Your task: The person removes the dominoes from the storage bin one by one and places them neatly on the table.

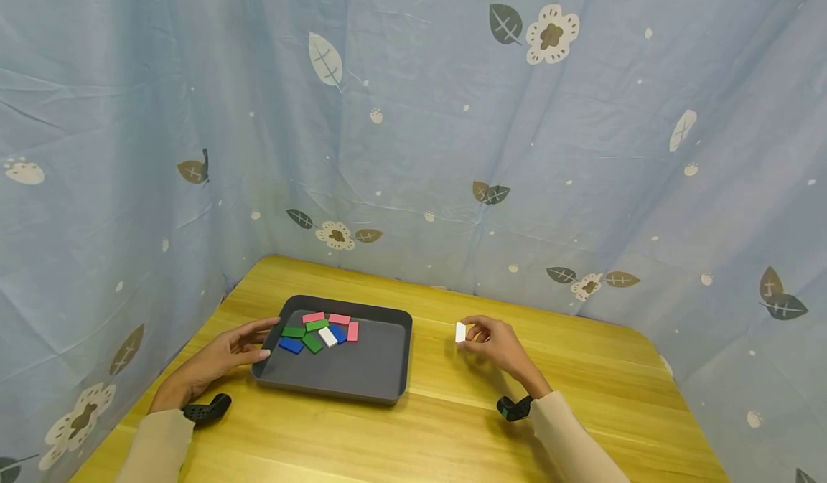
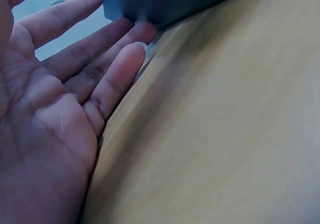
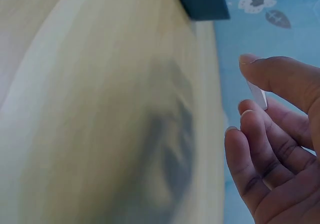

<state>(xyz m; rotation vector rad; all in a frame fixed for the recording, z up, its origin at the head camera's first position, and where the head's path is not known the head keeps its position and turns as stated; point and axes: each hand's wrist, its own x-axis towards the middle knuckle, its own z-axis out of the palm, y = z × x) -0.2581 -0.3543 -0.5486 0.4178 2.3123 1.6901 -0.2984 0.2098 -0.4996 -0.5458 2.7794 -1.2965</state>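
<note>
My right hand (image 1: 494,343) pinches a small white rectangular block (image 1: 461,332) between thumb and fingertips, raised over the table to the right of the tray. The right wrist view shows only a sliver of this white block (image 3: 258,95) behind the thumb. My left hand (image 1: 222,357) is at the left side of a dark grey tray (image 1: 349,368), its fingers extended and touching the outer wall (image 2: 165,4). Inside the tray's upper left part lie pink blocks (image 1: 313,318), green blocks (image 1: 312,343), blue blocks (image 1: 291,345) and a white block (image 1: 328,337), bunched together.
The yellow wood-grain table (image 1: 439,425) extends around the tray. Behind it and at both sides hangs a light blue curtain (image 1: 413,146) with flowers and leaves. Each wrist wears a black device, such as the right camera mount (image 1: 513,408).
</note>
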